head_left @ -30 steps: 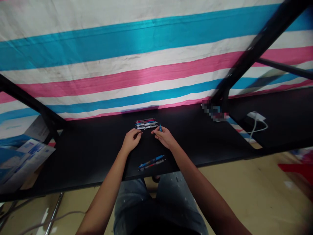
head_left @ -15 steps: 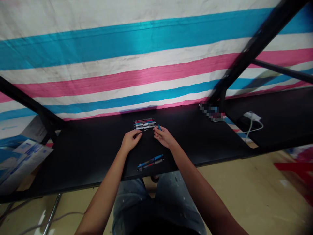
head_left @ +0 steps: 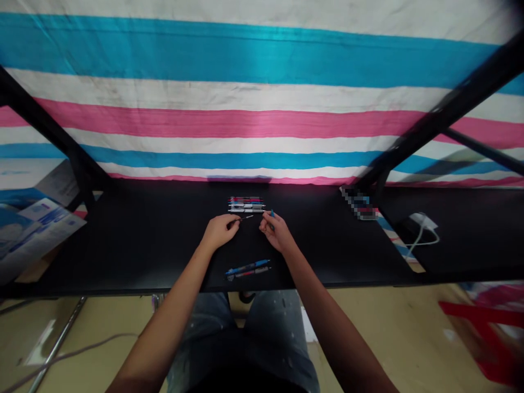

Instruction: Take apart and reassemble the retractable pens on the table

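My left hand [head_left: 221, 230] pinches a slim dark pen piece [head_left: 246, 217] whose thin, pale end points right toward my other hand. Closed fingers of my right hand [head_left: 277, 231] hold a small blue pen part [head_left: 272, 213], mostly covered by the fingers. A gap separates the two pieces. Just beyond my hands lies a row of several pens [head_left: 246, 205], side by side, white ones nearest and red and dark ones behind. Closer to the table's front edge rest a blue pen [head_left: 248, 267] and a grey pen with a reddish part [head_left: 249, 273].
The black tabletop [head_left: 164, 240] backs onto a striped sheet [head_left: 262, 123]. Boxes and a printed packet [head_left: 41, 226] stand at the left. A blurred-out item [head_left: 360, 203] lies right, near a black frame post. Farther right is a white cable [head_left: 418, 240]. A red stool [head_left: 487, 338] is on the floor.
The camera view has levelled and shifted. My hands keep their pieces close together above the table, and more of the left piece's pale end shows. The pens on the table stay put.
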Tool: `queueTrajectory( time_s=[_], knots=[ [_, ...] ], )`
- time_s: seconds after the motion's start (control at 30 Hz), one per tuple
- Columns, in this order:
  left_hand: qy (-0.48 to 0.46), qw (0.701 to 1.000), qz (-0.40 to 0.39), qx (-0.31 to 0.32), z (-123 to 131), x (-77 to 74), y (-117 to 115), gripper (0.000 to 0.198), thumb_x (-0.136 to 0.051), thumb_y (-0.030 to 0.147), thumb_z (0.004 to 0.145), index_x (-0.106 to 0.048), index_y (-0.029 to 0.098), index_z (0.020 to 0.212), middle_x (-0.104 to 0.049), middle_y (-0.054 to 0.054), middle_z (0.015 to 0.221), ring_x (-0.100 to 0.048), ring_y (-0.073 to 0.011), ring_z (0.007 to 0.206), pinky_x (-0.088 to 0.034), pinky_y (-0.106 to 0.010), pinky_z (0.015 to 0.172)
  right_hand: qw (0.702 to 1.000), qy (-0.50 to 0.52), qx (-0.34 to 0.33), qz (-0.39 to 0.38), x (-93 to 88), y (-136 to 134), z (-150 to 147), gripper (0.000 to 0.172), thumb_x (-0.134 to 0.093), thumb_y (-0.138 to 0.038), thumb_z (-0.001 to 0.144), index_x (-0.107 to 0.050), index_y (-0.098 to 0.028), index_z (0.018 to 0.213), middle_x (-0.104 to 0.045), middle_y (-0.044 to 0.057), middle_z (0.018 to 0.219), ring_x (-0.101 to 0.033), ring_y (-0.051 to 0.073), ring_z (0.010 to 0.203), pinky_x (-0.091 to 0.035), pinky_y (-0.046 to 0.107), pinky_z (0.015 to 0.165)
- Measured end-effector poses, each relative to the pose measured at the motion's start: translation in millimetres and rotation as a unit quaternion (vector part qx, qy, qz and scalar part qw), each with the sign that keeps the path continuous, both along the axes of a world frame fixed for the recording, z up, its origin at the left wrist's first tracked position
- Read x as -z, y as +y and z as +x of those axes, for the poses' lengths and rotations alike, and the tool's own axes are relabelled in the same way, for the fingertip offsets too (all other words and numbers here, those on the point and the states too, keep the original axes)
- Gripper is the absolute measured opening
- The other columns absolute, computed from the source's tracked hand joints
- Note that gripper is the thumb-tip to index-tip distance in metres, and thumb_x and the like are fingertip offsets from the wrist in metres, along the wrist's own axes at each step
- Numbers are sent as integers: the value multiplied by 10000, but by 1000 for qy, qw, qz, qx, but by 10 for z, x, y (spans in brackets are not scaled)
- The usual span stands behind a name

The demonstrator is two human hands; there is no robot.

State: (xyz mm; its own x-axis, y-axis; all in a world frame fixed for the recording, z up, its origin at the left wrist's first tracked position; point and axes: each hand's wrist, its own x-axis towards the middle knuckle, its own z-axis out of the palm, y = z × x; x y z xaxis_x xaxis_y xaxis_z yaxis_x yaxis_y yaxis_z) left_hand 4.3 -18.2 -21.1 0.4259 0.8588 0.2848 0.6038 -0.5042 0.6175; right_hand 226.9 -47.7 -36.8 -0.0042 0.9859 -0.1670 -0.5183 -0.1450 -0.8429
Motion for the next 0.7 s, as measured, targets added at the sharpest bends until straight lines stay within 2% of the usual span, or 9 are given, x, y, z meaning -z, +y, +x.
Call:
queueTrajectory(
  time_s=[0.1, 0.2, 0.3, 0.47, 0.6, 0.7],
  knots=[
    [-4, 1000, -1, -2, 4, -19, -45, 275, -573, 321, 967, -780, 217, 1116, -770, -54, 937, -671, -178, 747, -490, -286, 713, 1000, -6, 5, 5, -11, -15, -11, 330, -813, -422, 767, -580, -221, 887, -643, -49, 612, -266, 42, 391, -444, 255, 576],
    [-53, 999, -11, 7, -9, -10, -42, 288, -574, 330, 974, -782, 201, 1125, -761, -63, 891, -656, -168, 696, -484, -281, 685, 999, -26, 28, 24, -38, -24, -35, 331, -789, -449, 770, -562, -229, 870, -650, -43, 637, -258, 43, 393, -403, 251, 538],
    [-41, 999, 0, 18, -23, 35, -17, 284, -597, 371, 963, -794, 220, 1099, -763, -56, 858, -661, -174, 696, -479, -282, 682, 996, -64, 42, 39, -59, -33, -63, 327, -754, -485, 788, -557, -237, 870, -638, -42, 647, -277, 58, 406, -358, 253, 510],
    [-57, 998, -13, 7, -27, 94, 0, 306, -597, 426, 951, -797, 209, 1031, -790, -67, 947, -699, -188, 736, -495, -281, 688, 997, -65, 21, 48, -87, -48, -85, 342, -766, -482, 776, -543, -230, 842, -613, -41, 623, -367, 72, 451, -409, 266, 584],
    [-24, 1000, -16, 6, -17, 63, -15, 289, -597, 426, 946, -782, 203, 946, -784, -49, 898, -674, -174, 679, -473, -278, 665, 996, -63, 18, 53, -100, -52, -94, 306, -785, -433, 765, -573, -225, 841, -628, -26, 633, -495, 106, 538, -424, 268, 610],
    [-9, 1000, -16, 9, -11, 18, -32, 277, -596, 415, 944, -777, 206, 946, -778, -45, 882, -660, -168, 665, -464, -278, 663, 996, -67, 13, 58, -86, -51, -96, 271, -761, -419, 791, -589, -219, 854, -672, -4, 681, -476, 97, 514, -440, 276, 613]
  ],
)
